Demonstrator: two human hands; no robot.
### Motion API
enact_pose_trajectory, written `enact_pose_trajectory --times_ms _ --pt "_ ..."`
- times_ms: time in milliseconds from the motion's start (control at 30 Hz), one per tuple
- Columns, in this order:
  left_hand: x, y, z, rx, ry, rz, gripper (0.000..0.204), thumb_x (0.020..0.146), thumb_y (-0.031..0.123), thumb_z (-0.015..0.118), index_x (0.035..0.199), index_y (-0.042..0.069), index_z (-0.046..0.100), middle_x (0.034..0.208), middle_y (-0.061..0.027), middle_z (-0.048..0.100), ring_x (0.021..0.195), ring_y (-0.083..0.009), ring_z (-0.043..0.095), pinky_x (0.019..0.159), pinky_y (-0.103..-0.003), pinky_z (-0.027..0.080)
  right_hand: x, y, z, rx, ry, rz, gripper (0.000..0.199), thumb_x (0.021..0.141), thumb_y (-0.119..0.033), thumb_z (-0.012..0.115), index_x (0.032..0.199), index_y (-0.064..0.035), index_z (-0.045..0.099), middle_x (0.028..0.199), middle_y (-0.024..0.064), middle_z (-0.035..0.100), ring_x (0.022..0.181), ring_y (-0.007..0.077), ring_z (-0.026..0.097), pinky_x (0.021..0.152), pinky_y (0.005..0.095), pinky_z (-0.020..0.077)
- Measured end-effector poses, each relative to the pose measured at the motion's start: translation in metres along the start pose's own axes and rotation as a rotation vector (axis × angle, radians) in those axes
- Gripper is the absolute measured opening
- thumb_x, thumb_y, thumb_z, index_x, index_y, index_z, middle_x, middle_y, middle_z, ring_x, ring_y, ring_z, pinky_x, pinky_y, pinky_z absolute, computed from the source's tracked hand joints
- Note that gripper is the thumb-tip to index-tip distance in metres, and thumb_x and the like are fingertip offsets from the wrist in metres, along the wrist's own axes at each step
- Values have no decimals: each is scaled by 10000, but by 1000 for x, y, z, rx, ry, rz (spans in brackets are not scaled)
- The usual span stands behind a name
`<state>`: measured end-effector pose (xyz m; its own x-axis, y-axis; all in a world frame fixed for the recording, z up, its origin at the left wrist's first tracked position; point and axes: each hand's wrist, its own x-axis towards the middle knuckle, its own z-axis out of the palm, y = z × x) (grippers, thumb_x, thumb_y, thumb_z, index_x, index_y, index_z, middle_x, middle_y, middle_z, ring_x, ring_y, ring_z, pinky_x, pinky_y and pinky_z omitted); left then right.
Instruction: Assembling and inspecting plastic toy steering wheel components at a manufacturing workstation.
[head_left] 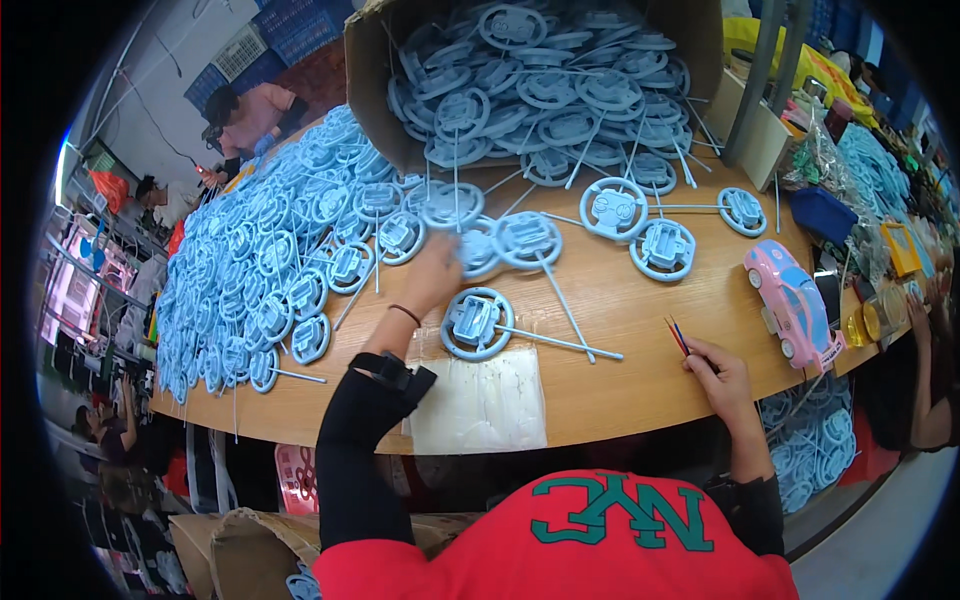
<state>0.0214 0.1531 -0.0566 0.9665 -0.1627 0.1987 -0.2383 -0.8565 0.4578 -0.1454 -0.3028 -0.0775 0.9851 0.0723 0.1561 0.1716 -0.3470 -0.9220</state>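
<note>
Left hand: the left hand (pixel 432 272) reaches forward over the curved wooden table (pixel 640 370), fingers curled down onto a pale blue plastic steering-wheel part with a long thin stem (pixel 478 247) — whether it pinches the part or only touches it I cannot tell.
Right hand: the right hand (pixel 722 378) rests at the table's near edge, fingers pressed together around a thin red and blue stick (pixel 678 336) whose tip points away from the person.
Nearest wheel: another blue wheel part with a stem (pixel 478 322) lies flat just in front of the left forearm, beside a white cloth pad (pixel 485 402).
Heap: a spread pile of the same blue wheel parts (pixel 270 260) covers the table's left side.
Box: a tipped cardboard box (pixel 372 70) at the far edge spills more of them.
Toy: a pink plastic toy car (pixel 790 300) stands at the right — well apart from both hands.
</note>
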Motion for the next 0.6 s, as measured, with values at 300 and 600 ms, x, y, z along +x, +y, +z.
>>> enact_pose_trajectory --times_ms 300,600 --pt "30 39 -16 331 26 144 315 834 124 566 1136 70 638 1167 -216 604 1095 -360 570 927 -417 474 -4 -1 -2 -44 3 -49 294 880 -43 616 1169 -10 654 916 112 700 786 147 657 731 267 510" --pt "67 3 -5 715 203 589 231 787 119 620 1011 84 664 1282 -120 559 1332 -323 396 1101 -474 317 -5 -4 0 -10 27 -57 303 873 -49 627 1173 -15 655 880 99 701 773 135 649 724 261 509"
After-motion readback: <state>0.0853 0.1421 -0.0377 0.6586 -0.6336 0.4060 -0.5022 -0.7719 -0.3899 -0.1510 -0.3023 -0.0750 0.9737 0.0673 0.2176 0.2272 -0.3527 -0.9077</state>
